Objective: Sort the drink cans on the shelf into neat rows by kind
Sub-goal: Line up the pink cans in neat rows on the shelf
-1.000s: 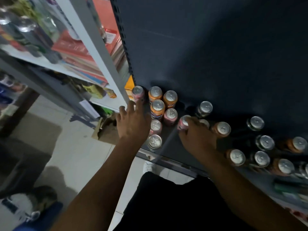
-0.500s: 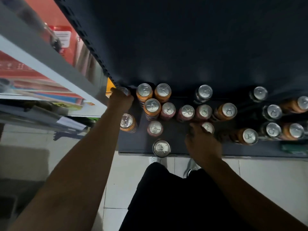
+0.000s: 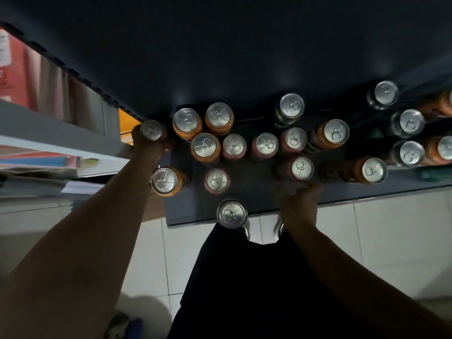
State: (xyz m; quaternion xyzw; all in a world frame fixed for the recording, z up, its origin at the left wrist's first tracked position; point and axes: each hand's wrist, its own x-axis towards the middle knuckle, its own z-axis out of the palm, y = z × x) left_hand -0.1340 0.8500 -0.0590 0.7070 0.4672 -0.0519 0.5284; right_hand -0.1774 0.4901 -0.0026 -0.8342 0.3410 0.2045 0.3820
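A black garment (image 3: 244, 277) is filling the bottom of the view, with pale floor tiles (image 3: 391, 236) showing on either side of it. Just beyond, a front can (image 3: 231, 214) with dark sides is standing alone at the front edge of the dark shelf (image 3: 190, 209).

The right hand (image 3: 299, 206) is hovering over that same edge, blurred. Its fingers are bending toward the near side of a pink can (image 3: 302, 168), and I cannot tell whether they are touching or holding it. To its right, a front-right orange can (image 3: 373, 170) is standing by itself.

Well apart from it, the left hand (image 3: 148, 149) is gripping a corner can (image 3: 151, 129) at the shelf's far left end, fingers wrapping its sides. Just beside that forearm a left orange can (image 3: 164, 181) is standing, with a second pink can (image 3: 216, 180) near it.

Behind these, a loose middle row (image 3: 266, 144) is running orange, pink, pink, pink, orange. At the back, a back orange pair (image 3: 218, 115) is standing side by side, with a back dark can (image 3: 291, 106) apart to the right. A right cluster (image 3: 411, 123) is mixing dark and orange cans at the frame's edge.
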